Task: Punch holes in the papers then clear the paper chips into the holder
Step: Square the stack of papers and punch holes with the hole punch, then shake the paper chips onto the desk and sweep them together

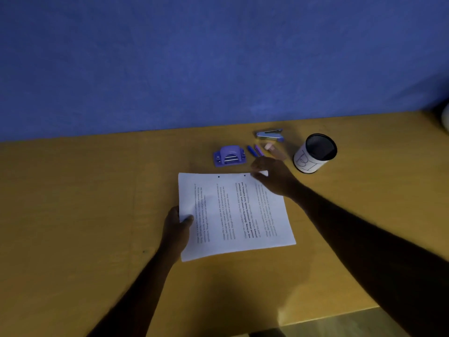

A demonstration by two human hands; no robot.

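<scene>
White printed papers (233, 212) lie flat on the yellow-brown desk (85, 215), with two punched holes near their far edge. My left hand (177, 227) pinches the papers' left edge, thumb on top. My right hand (274, 177) grips the far right corner of the papers. A purple hole punch (229, 155) stands just beyond the papers' far edge, touched by neither hand. The black mesh holder (315, 153), wrapped in a white label, stands to the right of my right hand. No paper chips are visible.
A stapler (269, 134) lies near the blue wall (218, 57). Blue and purple pens (255, 150) and a pinkish eraser (269, 146) lie between punch and holder. The desk's front edge (340, 314) shows at the lower right.
</scene>
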